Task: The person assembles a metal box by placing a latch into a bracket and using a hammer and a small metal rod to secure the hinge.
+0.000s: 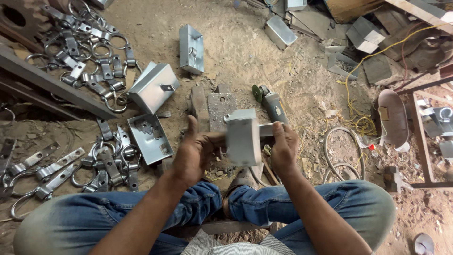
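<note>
Above the knees, the left hand [196, 153] and right hand [283, 151] clamp a metal box [243, 139] between them, seemingly turning it for inspection; steady grip matters, grinder [271, 104] lying beyond.

crowded dirt floor, little open room around the hands

ahead of the left hand [193, 153] and right hand [284, 150], flat plates [221, 109] and an angle grinder [270, 103] block the way; metal boxes [153, 87] and ring clamps [101, 167] crowd the left, a hose loop [342, 151] the right; bare sand [236, 52] lies open farther out.
</note>
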